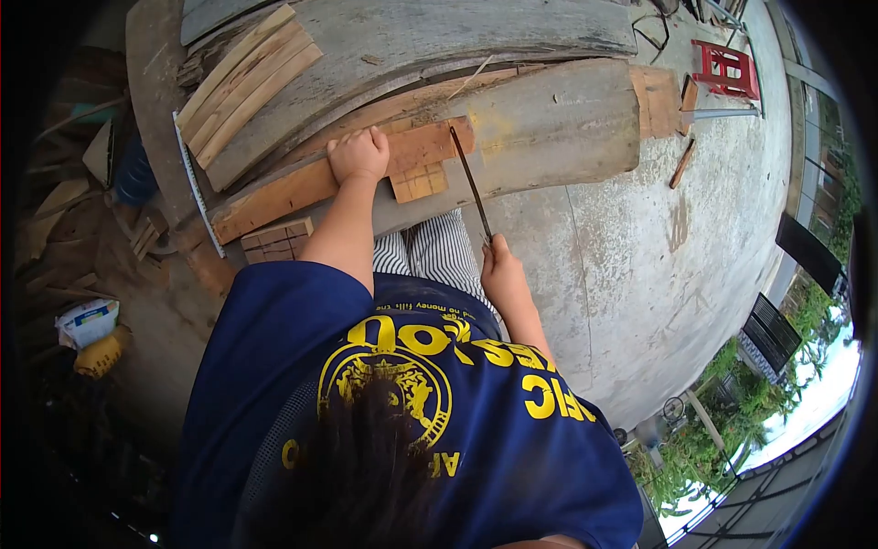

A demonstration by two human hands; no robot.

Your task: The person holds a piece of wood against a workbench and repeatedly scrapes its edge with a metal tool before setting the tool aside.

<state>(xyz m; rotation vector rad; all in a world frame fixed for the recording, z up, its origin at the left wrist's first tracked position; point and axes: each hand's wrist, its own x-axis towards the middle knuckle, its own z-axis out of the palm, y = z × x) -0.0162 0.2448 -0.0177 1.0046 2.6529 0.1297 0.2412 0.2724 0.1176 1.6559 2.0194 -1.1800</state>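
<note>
My left hand (358,154) is closed over a reddish-brown wooden plank (274,196), pressing it down on the grey work board (558,119). My right hand (505,272) grips the handle end of a saw (471,186). The saw's thin dark blade shows almost edge-on, and its far tip overlaps the plank close to the plank's right end. A short wooden block (419,183) pokes out from beneath the plank, between my two hands. Most of the saw's handle is hidden inside my right fist.
Several light wood strips (247,87) lie stacked at the upper left, beside a white marked ruler (197,183). Another block with lines (277,240) sits near my left forearm. A red plastic stool (725,69) stands on the concrete floor (631,274) at the far right.
</note>
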